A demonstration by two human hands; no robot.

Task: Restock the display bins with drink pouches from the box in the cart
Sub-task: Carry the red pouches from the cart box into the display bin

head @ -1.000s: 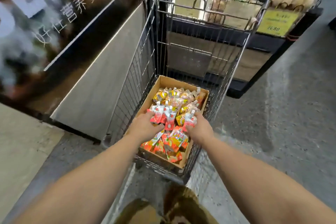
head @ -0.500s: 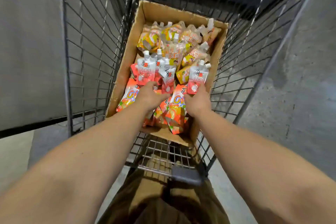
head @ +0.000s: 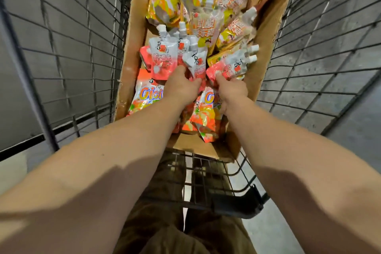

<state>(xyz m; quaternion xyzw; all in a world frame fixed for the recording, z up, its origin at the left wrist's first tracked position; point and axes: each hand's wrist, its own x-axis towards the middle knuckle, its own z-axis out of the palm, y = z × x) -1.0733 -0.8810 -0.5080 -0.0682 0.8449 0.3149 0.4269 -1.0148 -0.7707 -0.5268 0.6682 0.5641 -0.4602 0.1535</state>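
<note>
An open cardboard box (head: 132,51) lies in the wire cart (head: 68,53) and holds many spouted drink pouches. Yellow pouches (head: 206,12) fill its far end, and orange pouches (head: 145,97) lie at the near end. My left hand (head: 180,86) is closed on a bunch of red-and-white pouches (head: 164,57) held upright in the middle of the box. Just to its right, my right hand (head: 232,90) grips two more red-and-white pouches (head: 233,66) that lean to the right. The display bins are out of view.
The cart's black wire walls rise close on both sides of the box. Its wire seat flap and dark handle (head: 237,204) lie just in front of my body. Grey concrete floor (head: 329,121) shows through the mesh on the right, and a grey panel stands on the left.
The view has tilted down and moved closer over the box; the shelves ahead have left the frame. Both hands still clutch the red-and-white pouches, now closer together.
</note>
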